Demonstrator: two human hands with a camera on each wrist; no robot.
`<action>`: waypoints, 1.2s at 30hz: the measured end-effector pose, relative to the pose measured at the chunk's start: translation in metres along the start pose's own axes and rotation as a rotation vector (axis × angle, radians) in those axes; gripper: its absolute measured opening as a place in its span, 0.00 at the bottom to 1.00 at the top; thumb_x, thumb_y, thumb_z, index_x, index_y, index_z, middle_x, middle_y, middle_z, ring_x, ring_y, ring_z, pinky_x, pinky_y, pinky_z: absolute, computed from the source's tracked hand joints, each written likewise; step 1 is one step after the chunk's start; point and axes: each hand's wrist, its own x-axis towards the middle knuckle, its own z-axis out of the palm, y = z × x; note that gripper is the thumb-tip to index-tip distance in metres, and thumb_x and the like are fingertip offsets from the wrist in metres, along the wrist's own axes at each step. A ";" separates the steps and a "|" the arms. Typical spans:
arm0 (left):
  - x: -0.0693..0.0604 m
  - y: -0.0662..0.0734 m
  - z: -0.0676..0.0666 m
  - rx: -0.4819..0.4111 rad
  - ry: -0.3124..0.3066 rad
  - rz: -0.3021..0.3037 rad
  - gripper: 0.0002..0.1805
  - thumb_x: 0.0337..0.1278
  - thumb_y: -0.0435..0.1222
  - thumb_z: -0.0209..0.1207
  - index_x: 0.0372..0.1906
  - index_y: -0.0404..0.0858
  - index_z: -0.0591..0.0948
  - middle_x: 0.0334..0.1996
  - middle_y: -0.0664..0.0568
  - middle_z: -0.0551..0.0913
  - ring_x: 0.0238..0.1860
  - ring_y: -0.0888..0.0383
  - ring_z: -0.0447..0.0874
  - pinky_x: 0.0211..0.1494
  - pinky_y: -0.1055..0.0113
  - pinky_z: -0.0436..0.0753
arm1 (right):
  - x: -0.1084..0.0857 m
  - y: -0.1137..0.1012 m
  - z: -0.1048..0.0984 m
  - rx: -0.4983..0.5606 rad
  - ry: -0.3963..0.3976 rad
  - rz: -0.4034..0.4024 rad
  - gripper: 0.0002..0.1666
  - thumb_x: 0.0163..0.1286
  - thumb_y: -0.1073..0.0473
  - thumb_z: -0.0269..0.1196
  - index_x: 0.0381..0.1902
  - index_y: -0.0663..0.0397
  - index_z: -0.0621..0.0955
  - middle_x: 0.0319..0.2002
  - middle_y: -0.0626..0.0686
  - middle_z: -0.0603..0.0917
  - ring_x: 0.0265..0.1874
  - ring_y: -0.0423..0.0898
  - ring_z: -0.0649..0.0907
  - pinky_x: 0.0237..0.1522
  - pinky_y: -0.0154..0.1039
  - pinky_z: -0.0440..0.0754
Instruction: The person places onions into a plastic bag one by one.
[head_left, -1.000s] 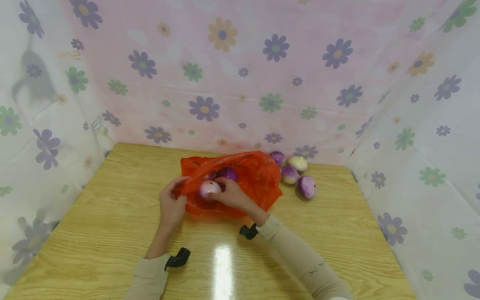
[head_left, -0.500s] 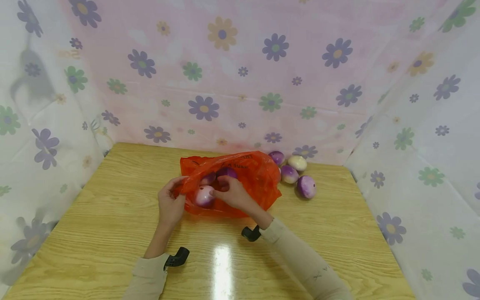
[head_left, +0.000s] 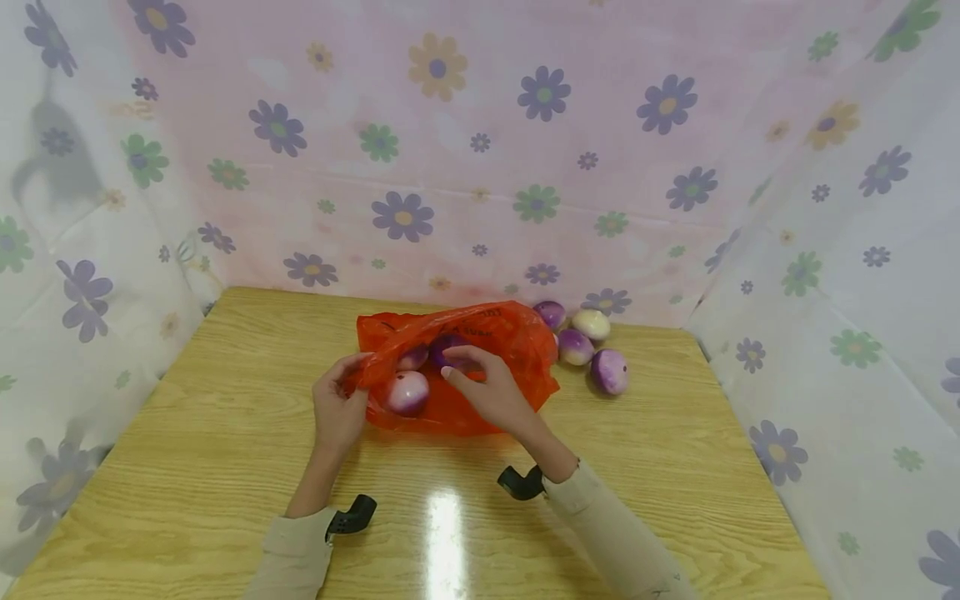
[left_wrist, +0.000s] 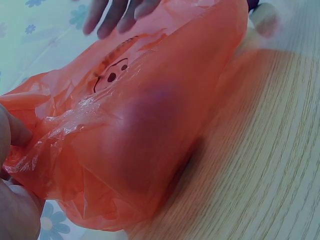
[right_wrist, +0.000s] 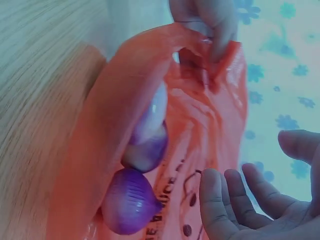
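My left hand (head_left: pixel 339 408) grips the edge of a red plastic bag (head_left: pixel 525 358), which lies with its mouth spread. Inside are several onions: a white-and-purple onion (head_left: pixel 407 392) near the left hand, another onion (head_left: pixel 413 358) behind it, and a deep purple onion (right_wrist: pixel 129 202) with a pointed tip. My right hand (head_left: pixel 495 392) hovers over the bag's mouth, holding nothing, its fingers and thumb apart. In the left wrist view the bag (left_wrist: pixel 150 130) hides most of what it contains; one round shape shows dimly through.
Right of the bag, several more onions lie on the wooden table (head_left: pixel 225 433): a purple-and-white one (head_left: pixel 611 372), a purple one (head_left: pixel 575 347), a pale one (head_left: pixel 591 325) and a darker one (head_left: pixel 550 314). A flowered cloth (head_left: pixel 480 167) rises behind the table and along both sides.
The right hand has released the white-and-purple onion, which came to rest lower in the bag, and has drawn back to the right. The left hand keeps its grip on the bag.
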 end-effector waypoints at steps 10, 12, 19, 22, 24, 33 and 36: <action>0.000 -0.001 -0.001 0.002 -0.006 -0.012 0.15 0.62 0.17 0.55 0.50 0.26 0.84 0.43 0.39 0.85 0.43 0.65 0.82 0.50 0.79 0.82 | -0.018 0.004 -0.024 0.232 0.152 -0.127 0.16 0.79 0.58 0.57 0.55 0.62 0.82 0.48 0.54 0.85 0.42 0.48 0.85 0.48 0.44 0.88; -0.001 0.002 -0.001 0.001 -0.005 -0.007 0.15 0.62 0.17 0.55 0.50 0.26 0.84 0.41 0.48 0.86 0.42 0.66 0.82 0.49 0.80 0.82 | -0.021 0.008 -0.030 0.273 0.199 -0.180 0.16 0.78 0.61 0.56 0.53 0.69 0.81 0.44 0.50 0.86 0.39 0.44 0.85 0.45 0.39 0.87; -0.001 -0.002 -0.001 0.002 -0.002 -0.012 0.15 0.62 0.17 0.56 0.50 0.27 0.84 0.41 0.54 0.85 0.43 0.64 0.82 0.49 0.79 0.81 | -0.030 0.020 -0.057 0.387 0.364 -0.250 0.10 0.76 0.65 0.58 0.44 0.68 0.82 0.31 0.47 0.86 0.30 0.44 0.84 0.40 0.34 0.86; -0.001 -0.001 -0.001 0.007 -0.003 -0.009 0.15 0.62 0.17 0.56 0.51 0.26 0.84 0.41 0.53 0.85 0.43 0.65 0.81 0.49 0.80 0.81 | -0.033 0.028 -0.068 0.440 0.420 -0.229 0.13 0.76 0.66 0.58 0.46 0.77 0.78 0.31 0.48 0.86 0.30 0.43 0.84 0.39 0.32 0.86; -0.001 -0.001 -0.001 0.007 -0.003 -0.002 0.15 0.61 0.17 0.56 0.51 0.26 0.84 0.41 0.52 0.85 0.42 0.65 0.81 0.49 0.80 0.81 | -0.036 0.035 -0.076 0.499 0.440 -0.203 0.11 0.76 0.66 0.57 0.46 0.75 0.78 0.31 0.49 0.85 0.30 0.42 0.84 0.39 0.32 0.86; -0.001 0.000 0.000 -0.004 -0.002 -0.006 0.16 0.61 0.15 0.55 0.50 0.26 0.84 0.40 0.55 0.85 0.42 0.65 0.82 0.49 0.80 0.81 | -0.048 0.071 -0.102 0.532 0.531 -0.068 0.12 0.75 0.66 0.60 0.49 0.71 0.80 0.33 0.47 0.84 0.29 0.40 0.82 0.35 0.32 0.86; -0.001 0.001 0.000 -0.007 0.003 -0.006 0.15 0.61 0.15 0.55 0.50 0.26 0.84 0.39 0.56 0.85 0.42 0.66 0.82 0.49 0.80 0.81 | -0.050 0.087 -0.109 0.437 0.554 -0.059 0.19 0.74 0.66 0.61 0.55 0.79 0.76 0.33 0.45 0.83 0.29 0.39 0.81 0.34 0.30 0.85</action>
